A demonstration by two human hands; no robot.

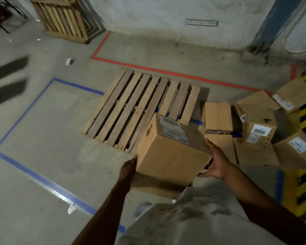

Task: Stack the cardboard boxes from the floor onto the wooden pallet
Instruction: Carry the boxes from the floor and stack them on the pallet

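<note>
Hands, left (129,167) and right (215,161), press flat against carried box (170,152); loose boxes (258,128) crowd bare pallet's (140,106) right edge

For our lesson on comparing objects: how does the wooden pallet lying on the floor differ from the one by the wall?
The wooden pallet on the floor lies flat, slats facing up; the pallet by the wall stands on edge, leaning against it. The flat one is fully in view; the leaning one is cut off by the frame's top. The flat one lies across blue tape; the leaning one does not. Both are slatted, pale wood and carry no boxes.
</note>
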